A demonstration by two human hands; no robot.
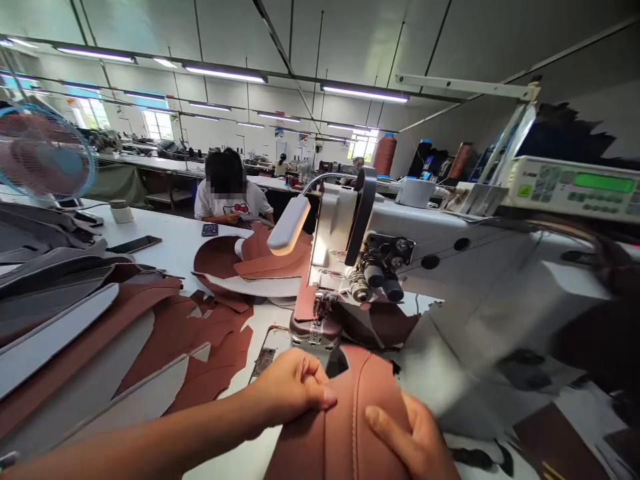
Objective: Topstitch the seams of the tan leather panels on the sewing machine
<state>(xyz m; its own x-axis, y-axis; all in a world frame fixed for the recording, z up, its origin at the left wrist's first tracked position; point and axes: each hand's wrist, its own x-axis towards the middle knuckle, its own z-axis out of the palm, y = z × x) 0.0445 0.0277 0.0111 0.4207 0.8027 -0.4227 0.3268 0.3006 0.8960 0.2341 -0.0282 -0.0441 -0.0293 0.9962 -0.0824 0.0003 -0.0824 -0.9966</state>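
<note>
A reddish-brown leather-like panel (340, 433) with seams running along its length lies in front of me. My left hand (295, 383) pinches its upper left edge between thumb and curled fingers. At the panel's right side, my right hand (417, 437) grips it, thumb on top and fingers underneath. Just beyond the panel stands a white industrial sewing machine (425, 233). Its needle and presser foot (323, 307) sit above a small post bed (316, 333), apart from both hands. The panel's lower end runs out of view.
Brown and grey cut pieces (135, 333) are heaped on the left. More brown pieces (273, 257) lie behind the needle. A phone (135, 245), a cup (121, 211) and a blue fan (45, 153) are at far left. A person (233, 193) sits across the table. A control panel (575, 187) stands at right.
</note>
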